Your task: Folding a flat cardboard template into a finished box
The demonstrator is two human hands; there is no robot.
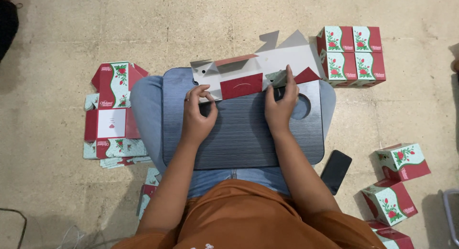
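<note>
1. While both hands work on the dark ribbed lap tray, which serves as the reference landmark, the left hand rests at the tray's far-left part with its fingers curled, pinching the near-left edge of the flat box blank. A ring sits on one finger.
2. The right hand lies at the tray's far-right part, palm down. Its fingers are extended and press on a small folded flap of the box blank; it presses rather than encloses the card.
3. The box blank is an unfolded carton of grey card with red panels. It lies across the far edge of the tray, tilted, with its pointed flaps projecting beyond the tray's far-right corner.
4. The tray rests on the person's lap, over blue jeans, and carries a round recess just right of the right hand.
5. Left of the tray, a pile of flat printed blanks in red, white and green with a rose pattern lies on the stone floor.
6. Beyond the tray's far-right corner stands a block of assembled boxes in the same pattern, close to the blank's flaps.
7. Right of the tray's near corner lies a black phone.
8. Further right of the phone sit loose assembled boxes, well apart from the tray.
</note>
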